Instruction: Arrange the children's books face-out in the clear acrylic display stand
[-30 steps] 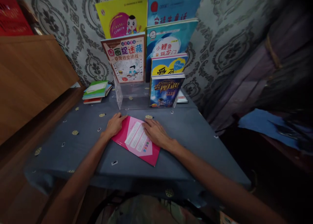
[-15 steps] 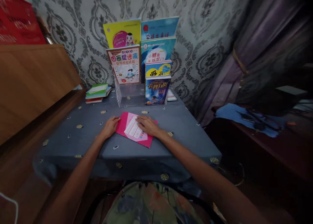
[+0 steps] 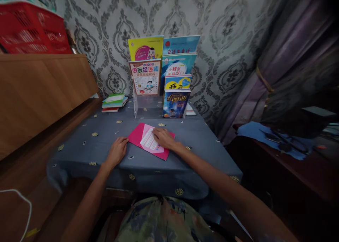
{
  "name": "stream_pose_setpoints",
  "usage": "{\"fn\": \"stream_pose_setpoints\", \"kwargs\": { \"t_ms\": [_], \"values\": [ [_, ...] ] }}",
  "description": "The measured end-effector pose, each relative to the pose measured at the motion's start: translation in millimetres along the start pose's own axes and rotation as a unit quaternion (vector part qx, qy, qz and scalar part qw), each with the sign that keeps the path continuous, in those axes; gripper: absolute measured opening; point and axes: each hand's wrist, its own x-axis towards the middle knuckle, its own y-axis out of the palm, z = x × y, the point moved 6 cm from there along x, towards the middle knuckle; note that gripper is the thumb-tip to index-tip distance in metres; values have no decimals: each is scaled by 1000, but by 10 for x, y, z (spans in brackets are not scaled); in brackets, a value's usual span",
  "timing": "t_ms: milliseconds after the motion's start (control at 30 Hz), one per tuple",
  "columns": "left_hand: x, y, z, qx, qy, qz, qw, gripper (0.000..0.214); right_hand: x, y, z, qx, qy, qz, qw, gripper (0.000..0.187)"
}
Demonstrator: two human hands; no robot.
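A thin pink book (image 3: 137, 133) lies at a slant on the cloth-covered table, with a pale pink panel and a white block of text facing up. My left hand (image 3: 118, 152) is at the book's near left corner, its bent fingertips closed on that corner. Across the right part of the cover rests my right hand (image 3: 164, 138), palm down with its fingers stretched over the white text block. Part of the cover is hidden under it. Behind the book stands a clear display rack (image 3: 148, 111) holding several upright books, among them a dark blue one (image 3: 174, 104).
A small stack of books (image 3: 113, 100) lies at the table's back left. Left of the table stands a wooden cabinet (image 3: 47, 94) with a red basket (image 3: 34, 30) on top. To the right, a dark surface carries a blue cloth (image 3: 254, 131) with cables.
The view has shifted, so the table scene sits further right and lower. My left fingertips have slid down the book's left edge to its near corner. My right hand stays on the cover.
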Motion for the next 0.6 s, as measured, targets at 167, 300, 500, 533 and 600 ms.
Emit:
{"fn": "stream_pose_setpoints", "kwargs": {
  "t_ms": [167,300,500,533,600],
  "values": [
    [11,6,-14,7,-10,10,1000,36,361,249,637,20,-94,24,995,31],
    [9,16,-5,6,-20,15,1000,36,625,487,1000,41,-128,54,989,39],
    [16,43,15,4,-24,9,1000,36,771,491,705,41,-90,59,993,44],
    [18,44,18,0,-24,6,1000,35,779,470,594,40,-75,58,995,46],
    [19,39,19,-10,-23,-1,1000,36,779,429,373,45,-47,58,996,50]
  ]
}}
